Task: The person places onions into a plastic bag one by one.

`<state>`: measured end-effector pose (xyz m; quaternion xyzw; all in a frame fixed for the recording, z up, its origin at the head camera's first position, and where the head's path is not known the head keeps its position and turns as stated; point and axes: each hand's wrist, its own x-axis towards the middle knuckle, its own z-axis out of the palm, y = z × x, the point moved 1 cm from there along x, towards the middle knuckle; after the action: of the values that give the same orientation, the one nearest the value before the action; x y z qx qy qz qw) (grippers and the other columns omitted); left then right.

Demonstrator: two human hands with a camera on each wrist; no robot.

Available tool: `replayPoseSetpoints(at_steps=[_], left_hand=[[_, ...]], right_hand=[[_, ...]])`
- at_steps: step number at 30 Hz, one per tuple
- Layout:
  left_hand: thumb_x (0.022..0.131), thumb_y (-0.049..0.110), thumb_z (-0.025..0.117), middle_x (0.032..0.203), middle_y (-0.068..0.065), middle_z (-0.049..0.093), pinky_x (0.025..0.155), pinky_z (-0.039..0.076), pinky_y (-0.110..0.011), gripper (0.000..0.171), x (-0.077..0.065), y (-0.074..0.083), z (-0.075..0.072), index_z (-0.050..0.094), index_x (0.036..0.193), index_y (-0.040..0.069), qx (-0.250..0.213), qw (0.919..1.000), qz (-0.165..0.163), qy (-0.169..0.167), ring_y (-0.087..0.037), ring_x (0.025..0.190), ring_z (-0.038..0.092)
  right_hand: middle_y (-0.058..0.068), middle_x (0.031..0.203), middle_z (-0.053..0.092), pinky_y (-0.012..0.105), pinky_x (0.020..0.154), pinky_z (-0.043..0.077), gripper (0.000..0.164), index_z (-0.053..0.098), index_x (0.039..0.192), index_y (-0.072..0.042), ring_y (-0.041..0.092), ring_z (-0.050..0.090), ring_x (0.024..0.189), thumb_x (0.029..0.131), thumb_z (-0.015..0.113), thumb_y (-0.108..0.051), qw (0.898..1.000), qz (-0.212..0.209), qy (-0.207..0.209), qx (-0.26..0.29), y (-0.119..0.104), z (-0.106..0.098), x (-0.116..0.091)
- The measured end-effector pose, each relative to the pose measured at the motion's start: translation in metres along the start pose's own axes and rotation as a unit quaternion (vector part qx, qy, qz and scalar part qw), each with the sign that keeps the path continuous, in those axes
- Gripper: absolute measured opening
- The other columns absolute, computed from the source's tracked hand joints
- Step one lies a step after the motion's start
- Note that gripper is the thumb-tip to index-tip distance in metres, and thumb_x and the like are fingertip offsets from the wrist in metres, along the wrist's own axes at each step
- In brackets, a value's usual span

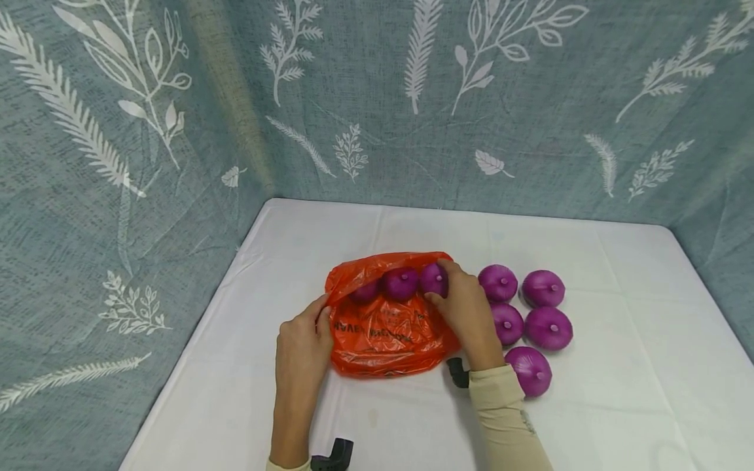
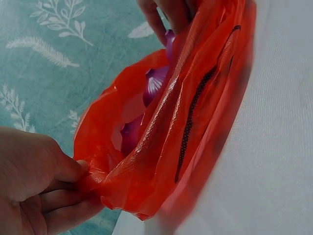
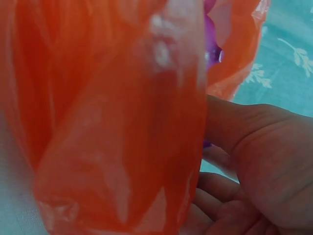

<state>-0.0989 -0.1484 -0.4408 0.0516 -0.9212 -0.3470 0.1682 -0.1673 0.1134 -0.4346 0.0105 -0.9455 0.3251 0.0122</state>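
Note:
An orange-red plastic bag [image 1: 383, 333] with dark printing lies on the white table, its mouth spread. My left hand [image 1: 303, 350] pinches the bag's left rim between thumb and fingers, as the left wrist view also shows. At the right end of the mouth, my right hand [image 1: 468, 311] grips a purple onion [image 1: 433, 280]. Beside it in the mouth sit a second onion [image 1: 401, 284] and a third onion [image 1: 365, 292], the latter partly covered by the bag. In the right wrist view the bag's side hides most of the gripped onion, and the thumb [image 3: 225, 122] shows past its edge.
Several more purple onions [image 1: 548, 328] stand in a loose group on the table [image 1: 624, 340], right of the bag. The nearest onion [image 1: 529, 371] is close beside my right sleeve. A patterned blue-green cloth [image 1: 377, 98] hangs behind the table and along its left side.

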Motion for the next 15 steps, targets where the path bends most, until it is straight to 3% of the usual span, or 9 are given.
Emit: replayPoseSetpoints(at_steps=[7,15], left_hand=[[0.105,0.012,0.065,0.120,-0.024,0.075,0.067,0.056,-0.043,0.032,-0.001,0.001,0.000,0.072,0.135,0.002,0.003,1.0000,-0.001,0.004,-0.032,0.079,0.072],[0.105,0.012,0.065,0.120,-0.024,0.075,0.068,0.056,-0.044,0.032,-0.001,0.000,0.000,0.072,0.135,0.003,-0.002,1.0000,-0.001,0.007,-0.032,0.080,0.072]], right_hand=[[0.026,0.134,0.068,0.054,0.101,0.055,0.075,0.047,0.155,-0.002,0.042,0.069,0.120,0.093,0.084,-0.017,1.000,-0.010,0.015,0.000,-0.001,0.000,-0.002],[0.028,0.136,0.067,0.055,0.103,0.053,0.077,0.044,0.157,-0.001,0.042,0.066,0.124,0.095,0.083,-0.023,1.000,-0.007,0.017,0.017,-0.007,-0.014,-0.006]])
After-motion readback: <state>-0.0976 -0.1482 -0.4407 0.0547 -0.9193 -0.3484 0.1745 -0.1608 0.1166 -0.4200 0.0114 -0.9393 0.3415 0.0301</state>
